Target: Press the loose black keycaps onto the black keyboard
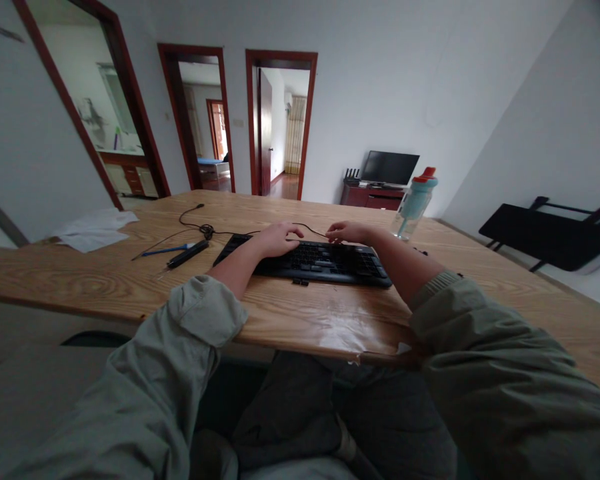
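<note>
Keyboard [305,261] carries left hand [277,239] lying flat; right hand [350,232] at cable [220,233], grip unclear; bottle [414,203] beside.

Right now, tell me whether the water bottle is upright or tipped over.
Upright: the water bottle stands on its base on the wooden table, red cap uppermost, beyond the keyboard's right end.
</note>
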{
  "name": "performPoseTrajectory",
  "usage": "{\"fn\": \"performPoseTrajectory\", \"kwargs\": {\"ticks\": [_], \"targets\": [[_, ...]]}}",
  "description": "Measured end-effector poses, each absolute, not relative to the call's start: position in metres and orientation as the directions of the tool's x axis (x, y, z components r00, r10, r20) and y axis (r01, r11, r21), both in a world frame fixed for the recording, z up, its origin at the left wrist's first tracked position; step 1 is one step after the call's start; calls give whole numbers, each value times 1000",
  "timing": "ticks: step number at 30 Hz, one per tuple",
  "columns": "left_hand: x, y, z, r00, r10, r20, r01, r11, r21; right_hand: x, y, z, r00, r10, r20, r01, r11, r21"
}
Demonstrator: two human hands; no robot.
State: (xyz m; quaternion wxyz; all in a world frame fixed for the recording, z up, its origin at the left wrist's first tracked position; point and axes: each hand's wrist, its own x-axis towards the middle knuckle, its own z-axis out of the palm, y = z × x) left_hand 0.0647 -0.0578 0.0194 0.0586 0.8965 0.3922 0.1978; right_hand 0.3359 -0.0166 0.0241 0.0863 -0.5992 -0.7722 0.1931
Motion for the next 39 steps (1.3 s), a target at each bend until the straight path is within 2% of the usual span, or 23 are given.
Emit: {"fn": "performPoseTrajectory", "kwargs": {"ticks": [5, 13, 16, 19, 22, 26, 30, 33, 36, 39], "targets": [[57, -67, 28, 800, 588, 121, 549, -798, 249, 349, -56, 17, -140, 960, 244, 896, 228, -381], [62, -84, 28, 837, 547, 17, 521, -805, 283, 337, -112, 6, -260, 833, 488, 868, 423, -259], [60, -85, 30, 838, 545, 24, 515, -804, 297, 307, -126, 4, -477, 708, 521, 762, 628, -156], [55, -88, 34, 870, 494, 6, 466, -826, 318, 280, -139, -2, -672, 566, 478, 621, 782, -54], [53, -91, 35, 899, 437, -28, 423, -849, 316, 265, -147, -8, -743, 497, 448, 571, 820, 39], [55, -93, 30, 878, 478, -18, 466, -847, 255, 261, -151, -12, -764, 473, 439, 566, 818, 103], [58, -93, 30, 897, 442, -1, 426, -863, 273, 263, -150, -12, -762, 471, 444, 549, 834, 57], [58, -92, 32, 891, 451, 49, 417, -856, 306, 269, -147, -8, -755, 505, 417, 542, 839, -36], [59, -89, 32, 830, 543, 129, 490, -820, 294, 287, -138, 0, -661, 642, 389, 627, 757, -186], [61, -86, 29, 729, 644, 231, 579, -760, 295, 318, -120, 3, -421, 816, 396, 768, 553, -322]]}}
